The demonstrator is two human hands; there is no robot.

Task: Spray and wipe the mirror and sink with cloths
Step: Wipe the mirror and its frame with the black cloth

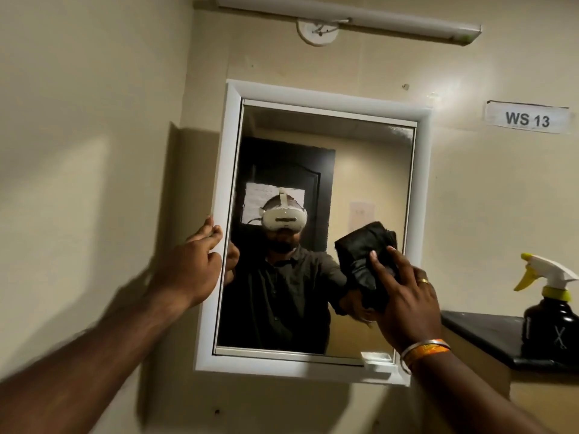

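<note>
Wiping the mirror [369,170]: right hand [404,296] presses a black cloth [363,255] flat-fingered on its glass, left hand [191,264] grips its left frame edge; next, sweep unwiped glass.

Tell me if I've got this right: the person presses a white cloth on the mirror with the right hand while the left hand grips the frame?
Not quite: the cloth is black, not white, as the head view shows. The right hand presses it on the mirror, and the left hand grips the frame.
</note>
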